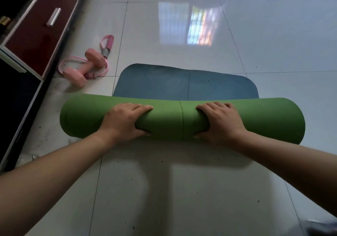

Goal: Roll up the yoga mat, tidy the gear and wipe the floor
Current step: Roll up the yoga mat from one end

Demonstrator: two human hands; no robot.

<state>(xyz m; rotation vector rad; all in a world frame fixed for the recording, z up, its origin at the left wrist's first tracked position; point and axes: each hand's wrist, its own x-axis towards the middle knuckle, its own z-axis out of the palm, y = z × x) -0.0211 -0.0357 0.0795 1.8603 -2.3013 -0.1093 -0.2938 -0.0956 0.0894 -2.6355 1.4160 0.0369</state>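
Yoga mat [182, 119]: green roll on floor [182, 190], long axis left-right, blue unrolled tail lying far side. Left hand [125, 120], right hand [220, 122] both clasping roll near centre.

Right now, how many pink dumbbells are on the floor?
2. One dumbbell lies nearer the cabinet, the other dumbbell nearer the rolled mat; both touch, tangled with pink bands.

Our arms reach in from the lower corners of the frame, bare and nearly straight, converging toward the middle. Our left hand [125, 120] and right hand [221, 122] lie palms down at centre frame, fingers curled forward over the roll [173, 121], thumbs tucked beneath, gripping it.
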